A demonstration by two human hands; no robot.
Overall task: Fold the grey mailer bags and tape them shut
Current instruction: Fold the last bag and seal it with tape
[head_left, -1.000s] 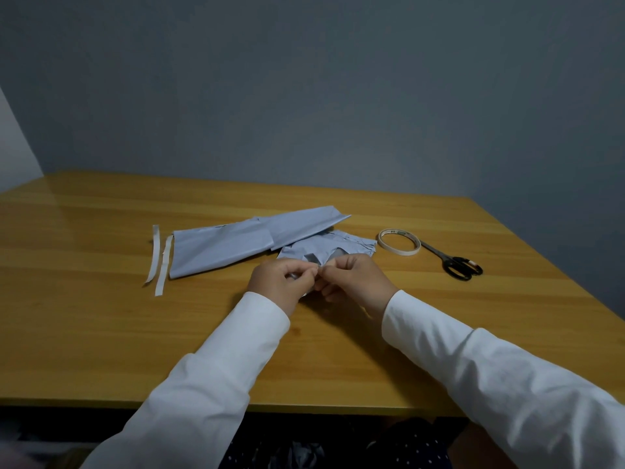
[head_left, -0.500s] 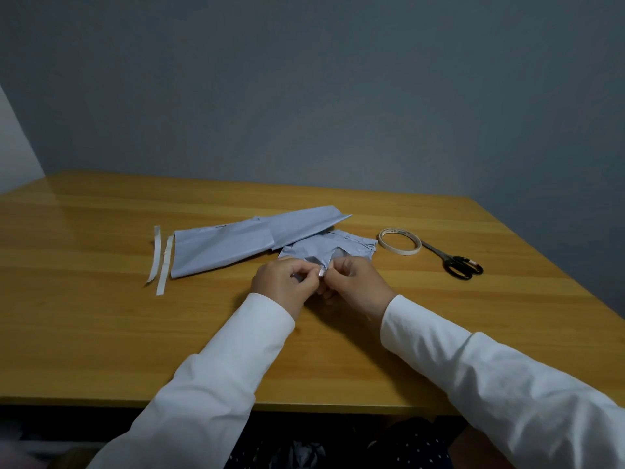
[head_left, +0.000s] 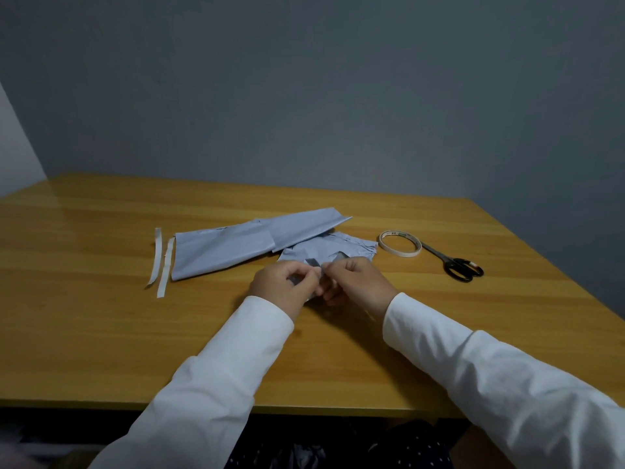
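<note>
Both hands, left (head_left: 282,284) and right (head_left: 358,282), pinch the small crumpled grey plastic mailer bag (head_left: 333,253) at frame centre. Thin, limp, probably slippery film; best gripped at the folded edges.

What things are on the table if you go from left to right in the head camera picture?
Two white strips → long folded grey bag → tape roll → scissors.

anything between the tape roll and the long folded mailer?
Head view: the crumpled grey mailer lies between the tape roll and the long folded mailer, its left part tucked under that mailer's edge.
</note>
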